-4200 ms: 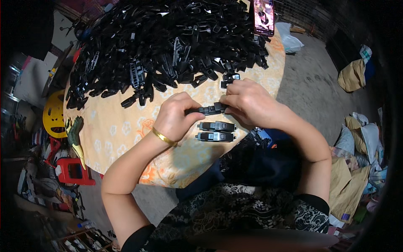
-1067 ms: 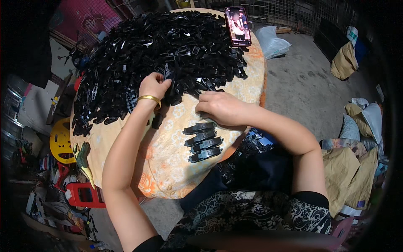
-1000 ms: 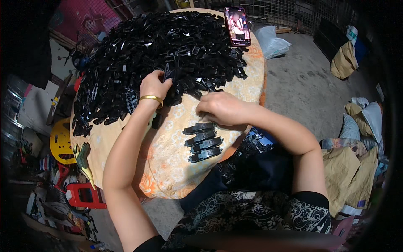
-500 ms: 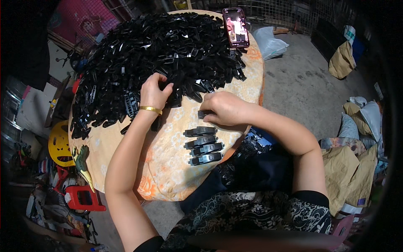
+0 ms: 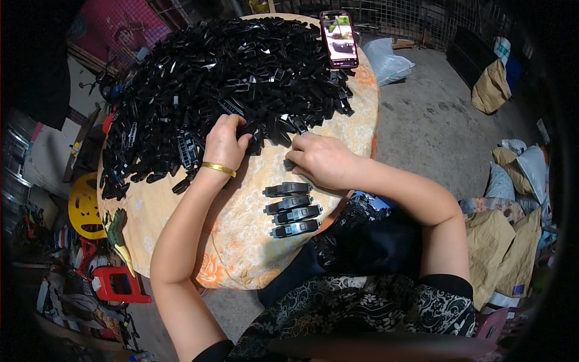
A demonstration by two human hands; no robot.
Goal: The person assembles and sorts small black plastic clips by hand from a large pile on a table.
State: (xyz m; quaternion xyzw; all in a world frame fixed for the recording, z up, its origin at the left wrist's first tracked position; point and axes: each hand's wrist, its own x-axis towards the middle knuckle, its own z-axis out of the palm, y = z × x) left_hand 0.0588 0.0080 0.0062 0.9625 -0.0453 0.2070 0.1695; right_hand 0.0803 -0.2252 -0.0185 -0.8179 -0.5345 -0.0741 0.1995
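A person in a black-and-white patterned garment (image 5: 362, 304) sits at a rounded counter draped in a peach floral cloth (image 5: 163, 229), dark parts heaped in the lap beneath its edge. Closest on the cloth, four black clips (image 5: 295, 213) lie side by side in a short column, their lengths running left to right. Just beyond them, the right hand (image 5: 322, 160) grasps a small dark piece (image 5: 289, 164), whose end shows at the fingertips. The left hand (image 5: 225, 143), a gold bangle (image 5: 218, 168) at its wrist, is curled at the near edge of a broad pile of black plastic parts (image 5: 241, 66); whether it grips one cannot be told. A ladder-like part (image 5: 187, 149) lies in the pile to its left. At the far right of the counter, beside the pile, a phone (image 5: 339, 39) with a lit screen leans upright. Past it, a whitish plastic bag (image 5: 387, 62) rests on the grey floor (image 5: 422, 99), near a wire-mesh barrier (image 5: 416, 21).
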